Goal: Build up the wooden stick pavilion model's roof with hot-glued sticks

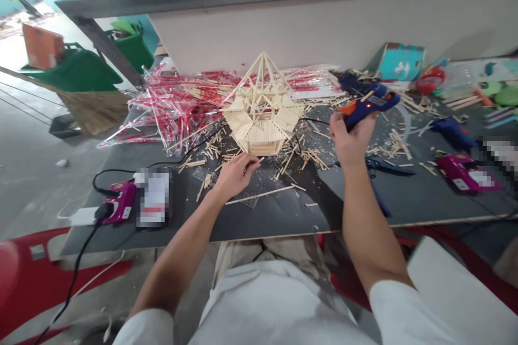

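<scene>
A model built of thin wooden sticks (263,129), with a pointed open frame on top, stands on the dark table. Just in front of its base, my left hand (237,175) is closed in a pinch on a short wooden stick (261,160). To the right of the model, my right hand (354,137) is wrapped around a blue glue gun (374,102) with an orange part and a small red light. The glue gun is held above the table. A long wooden stick (261,195) lies near my left hand among several cut bits.
Plastic-wrapped red bundles (174,108) lie at the back left. A phone (154,199) and purple power strip (121,202) sit at the left. Dark blue pliers (390,167) and another purple power strip (465,172) are at the right. Cables cross the table.
</scene>
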`<action>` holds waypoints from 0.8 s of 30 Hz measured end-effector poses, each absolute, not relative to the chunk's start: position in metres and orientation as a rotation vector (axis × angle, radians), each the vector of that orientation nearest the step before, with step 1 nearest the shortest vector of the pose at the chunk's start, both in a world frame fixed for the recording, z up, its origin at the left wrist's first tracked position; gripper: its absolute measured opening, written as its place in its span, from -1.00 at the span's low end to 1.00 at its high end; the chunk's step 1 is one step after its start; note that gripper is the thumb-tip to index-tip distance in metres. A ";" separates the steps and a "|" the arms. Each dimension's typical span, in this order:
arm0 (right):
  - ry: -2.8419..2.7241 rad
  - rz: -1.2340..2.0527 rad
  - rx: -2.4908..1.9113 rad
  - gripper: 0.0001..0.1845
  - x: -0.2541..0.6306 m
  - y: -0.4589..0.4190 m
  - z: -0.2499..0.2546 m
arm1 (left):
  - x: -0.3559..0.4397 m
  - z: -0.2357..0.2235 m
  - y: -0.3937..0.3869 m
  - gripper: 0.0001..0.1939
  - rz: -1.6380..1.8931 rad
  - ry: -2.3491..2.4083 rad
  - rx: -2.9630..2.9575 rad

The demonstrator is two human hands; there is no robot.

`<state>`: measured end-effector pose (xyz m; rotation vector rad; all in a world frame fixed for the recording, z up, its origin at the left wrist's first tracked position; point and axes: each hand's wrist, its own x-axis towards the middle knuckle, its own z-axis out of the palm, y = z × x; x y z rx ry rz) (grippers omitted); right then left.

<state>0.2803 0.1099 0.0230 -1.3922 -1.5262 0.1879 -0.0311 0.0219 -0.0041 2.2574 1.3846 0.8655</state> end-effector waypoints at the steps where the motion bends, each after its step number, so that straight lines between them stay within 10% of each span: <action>1: -1.513 0.158 -1.372 -0.39 0.276 0.105 0.025 | -0.031 -0.005 0.022 -0.79 0.860 1.388 2.257; 24: -1.811 0.022 -1.400 -0.33 0.213 0.082 0.024 | -0.030 -0.008 0.022 -0.75 0.816 1.437 2.259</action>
